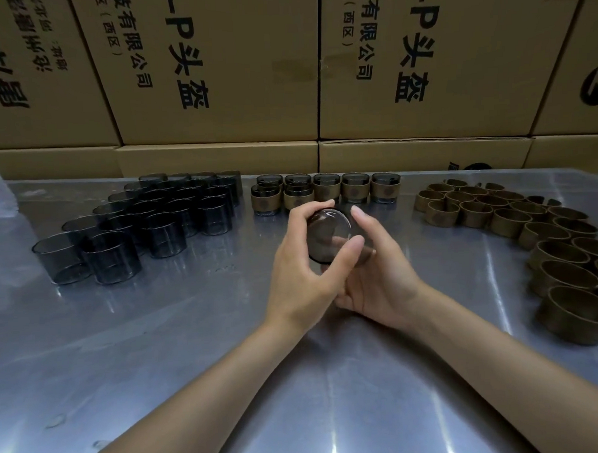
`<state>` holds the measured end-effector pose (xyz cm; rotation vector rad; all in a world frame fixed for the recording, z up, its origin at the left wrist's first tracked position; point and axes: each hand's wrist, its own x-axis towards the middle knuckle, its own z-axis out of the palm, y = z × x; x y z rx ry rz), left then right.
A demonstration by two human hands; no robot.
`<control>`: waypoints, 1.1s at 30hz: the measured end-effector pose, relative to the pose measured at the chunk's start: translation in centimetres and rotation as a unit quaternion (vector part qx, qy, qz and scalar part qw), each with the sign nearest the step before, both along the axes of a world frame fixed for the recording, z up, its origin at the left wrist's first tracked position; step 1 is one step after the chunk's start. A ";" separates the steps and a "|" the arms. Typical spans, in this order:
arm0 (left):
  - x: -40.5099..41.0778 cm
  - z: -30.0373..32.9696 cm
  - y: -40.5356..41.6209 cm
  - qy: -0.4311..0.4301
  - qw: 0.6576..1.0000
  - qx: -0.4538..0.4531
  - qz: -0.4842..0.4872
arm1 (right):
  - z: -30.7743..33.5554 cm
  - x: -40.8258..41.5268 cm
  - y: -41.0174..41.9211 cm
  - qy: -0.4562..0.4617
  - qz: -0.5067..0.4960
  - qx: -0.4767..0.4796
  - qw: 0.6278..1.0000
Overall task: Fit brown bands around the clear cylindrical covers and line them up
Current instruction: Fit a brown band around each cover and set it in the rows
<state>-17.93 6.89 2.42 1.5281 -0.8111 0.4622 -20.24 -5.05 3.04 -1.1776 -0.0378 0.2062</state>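
Head view shows both hands' fingers clamped on one clear cover (328, 233), left hand (302, 260) over it, right hand (375, 274) beneath, its open end facing the camera, finished row (327, 191) just beyond the fingertips.

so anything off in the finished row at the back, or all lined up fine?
Mostly tidy. In the finished row, the three right-hand banded covers stand singly, but the two at the left look doubled up, with extra rims showing. Whether they are stacked or just crowded is unclear. Nothing spilled or broken.
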 end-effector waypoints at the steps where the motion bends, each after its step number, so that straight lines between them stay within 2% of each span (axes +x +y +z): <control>1: -0.2 0.2 -0.1 0.013 1.000 -0.013 0.007 | -0.1 0.1 0.2 0.002 -0.007 -0.005 1.000; 8: -1.1 1.2 -1.4 0.151 0.984 -0.095 0.027 | -0.4 0.0 0.9 -0.047 -0.053 -0.041 0.997; 11: -1.3 2.2 -1.5 0.194 0.972 -0.131 0.025 | -0.5 0.0 1.0 -0.066 -0.038 -0.058 0.995; 15: -1.3 3.1 -1.2 0.227 0.965 -0.130 -0.019 | -0.4 0.0 0.5 -0.039 -0.003 0.003 0.999; 18: -0.9 3.3 -0.9 0.245 0.960 -0.104 -0.088 | 0.0 -0.2 -0.3 0.001 0.021 0.060 0.998; 22: 0.1 3.4 -0.2 0.243 0.951 -0.023 -0.191 | 0.3 -0.4 -1.3 0.025 0.050 0.116 0.992; 26: 0.6 3.2 0.5 0.248 0.928 -0.009 -0.278 | 0.2 -0.3 -1.5 0.040 0.052 0.128 0.990; 30: 0.8 3.2 0.4 0.161 0.966 0.061 -0.191 | 0.2 -0.3 -1.2 0.043 0.027 0.118 0.992; 33: 0.5 3.0 0.0 0.121 0.981 0.072 -0.131 | 0.2 -0.3 -0.5 0.042 -0.019 0.096 0.994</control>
